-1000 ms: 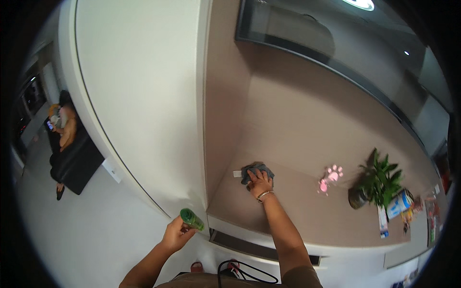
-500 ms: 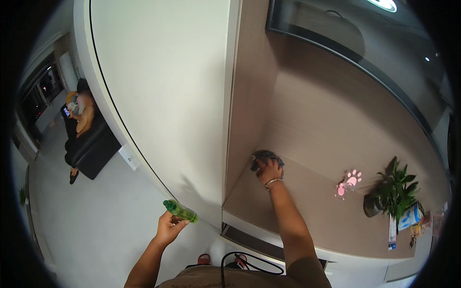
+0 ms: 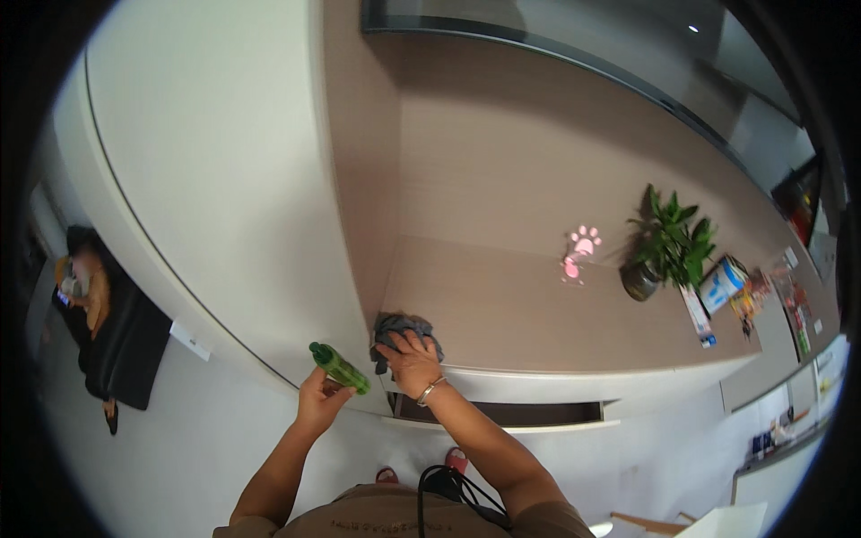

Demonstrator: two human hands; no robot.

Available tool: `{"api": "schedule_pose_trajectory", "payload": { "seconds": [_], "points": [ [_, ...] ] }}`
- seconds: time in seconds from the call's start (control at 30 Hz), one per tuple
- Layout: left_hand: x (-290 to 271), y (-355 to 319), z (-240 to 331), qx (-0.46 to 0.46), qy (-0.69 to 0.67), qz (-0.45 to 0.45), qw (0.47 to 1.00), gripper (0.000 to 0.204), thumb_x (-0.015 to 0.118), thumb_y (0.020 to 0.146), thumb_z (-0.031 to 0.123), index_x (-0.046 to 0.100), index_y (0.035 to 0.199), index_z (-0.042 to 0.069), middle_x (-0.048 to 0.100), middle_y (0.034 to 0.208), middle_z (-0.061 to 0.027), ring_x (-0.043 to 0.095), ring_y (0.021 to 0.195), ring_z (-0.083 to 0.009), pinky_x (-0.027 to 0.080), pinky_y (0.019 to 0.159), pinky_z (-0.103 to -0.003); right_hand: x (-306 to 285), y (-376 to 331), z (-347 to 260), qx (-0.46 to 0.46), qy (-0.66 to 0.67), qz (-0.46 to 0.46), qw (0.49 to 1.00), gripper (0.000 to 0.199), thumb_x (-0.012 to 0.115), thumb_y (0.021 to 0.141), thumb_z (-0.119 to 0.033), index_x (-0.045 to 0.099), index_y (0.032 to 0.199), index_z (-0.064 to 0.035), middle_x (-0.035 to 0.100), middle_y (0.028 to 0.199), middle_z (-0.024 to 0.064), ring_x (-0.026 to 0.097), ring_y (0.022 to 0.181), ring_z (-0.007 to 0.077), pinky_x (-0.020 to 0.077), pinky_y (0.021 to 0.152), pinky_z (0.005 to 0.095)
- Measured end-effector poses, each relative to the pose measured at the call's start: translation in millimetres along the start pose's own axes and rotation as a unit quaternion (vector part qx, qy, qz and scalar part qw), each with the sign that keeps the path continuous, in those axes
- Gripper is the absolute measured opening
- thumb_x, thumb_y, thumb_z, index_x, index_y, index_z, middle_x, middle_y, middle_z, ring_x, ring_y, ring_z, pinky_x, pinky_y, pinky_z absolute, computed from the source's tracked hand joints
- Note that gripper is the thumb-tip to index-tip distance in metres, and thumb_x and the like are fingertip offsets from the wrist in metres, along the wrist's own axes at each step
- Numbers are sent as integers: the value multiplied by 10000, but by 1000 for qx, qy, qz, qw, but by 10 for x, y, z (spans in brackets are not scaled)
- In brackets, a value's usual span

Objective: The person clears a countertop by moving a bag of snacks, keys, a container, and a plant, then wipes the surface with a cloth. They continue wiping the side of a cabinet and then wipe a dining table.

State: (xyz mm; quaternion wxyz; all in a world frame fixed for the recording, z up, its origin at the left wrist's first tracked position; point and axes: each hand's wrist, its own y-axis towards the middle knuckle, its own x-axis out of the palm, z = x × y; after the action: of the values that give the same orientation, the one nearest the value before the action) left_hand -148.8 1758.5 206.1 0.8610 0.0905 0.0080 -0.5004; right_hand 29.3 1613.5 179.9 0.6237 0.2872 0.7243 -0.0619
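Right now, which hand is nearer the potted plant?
Right. The right hand presses the grey cloth on the counter, left of the potted plant; the left hand is farther left.

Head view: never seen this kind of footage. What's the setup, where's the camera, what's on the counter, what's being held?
There is no machine here: a person works with two bare hands. The single picture comes from a wide fisheye camera worn on the person's head, looking down, so straight edges bend toward the rim and the forearms enter from the bottom.

The right hand, with a bracelet at the wrist, presses down on a grey cloth at the near left corner of a brown counter. The left hand has its fingers closed around a green bottle, held off the counter beside a white wall panel.

Farther right on the counter sit a pink paw-shaped ornament, a potted plant and some colourful booklets. Another person sits on a dark sofa at far left.
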Motion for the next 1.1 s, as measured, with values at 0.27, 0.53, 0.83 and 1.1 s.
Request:
{"api": "schedule_pose_trajectory", "payload": {
  "seconds": [0.27, 0.53, 0.83, 1.1],
  "points": [
    [337, 243, 139, 6, -28, -34, 999, 377, 692, 823, -15, 542, 1169, 2, 663, 988, -57, 624, 768, -93, 516, 687, -249, -292, -815, 468, 35, -33, 91, 995, 495, 614, 816, -157, 587, 1294, -280, 506, 1388, 31, 451, 1271, 287, 317, 1029, 490],
    [948, 573, 234, 28, -49, -59, 997, 320, 703, 819, 34, 575, 1112, 20, 665, 947, -28, 627, 778, -83, 514, 693, -245, -856, -1736, 1614, 146, -37, 146, 978, 436, 634, 795, -117, 639, 1213, -242, 559, 1313, 75, 465, 1244, 322, 334, 1018, 501],
    [1556, 1644, -113, 55, 119, 80, 988, 438, 677, 855, 75, 522, 1264, 46, 653, 968, -43, 601, 776, -117, 495, 713, -275, -1093, -1763, 2558, 254, -60, 122, 958, 463, 627, 835, -130, 593, 1267, -291, 505, 1384, 91, 432, 1283, 360, 334, 1031, 537],
    [1971, 2221, 80, 4, 45, 20, 999, 563, 665, 883, 130, 432, 1387, 36, 645, 1153, -141, 630, 1049, -266, 480, 908, -370, -1112, -1626, 2703, 284, -81, 53, 954, 502, 601, 868, -287, 503, 1360, -310, 409, 1470, 118, 355, 1344, 405, 290, 1051, 629]
  ]
}}
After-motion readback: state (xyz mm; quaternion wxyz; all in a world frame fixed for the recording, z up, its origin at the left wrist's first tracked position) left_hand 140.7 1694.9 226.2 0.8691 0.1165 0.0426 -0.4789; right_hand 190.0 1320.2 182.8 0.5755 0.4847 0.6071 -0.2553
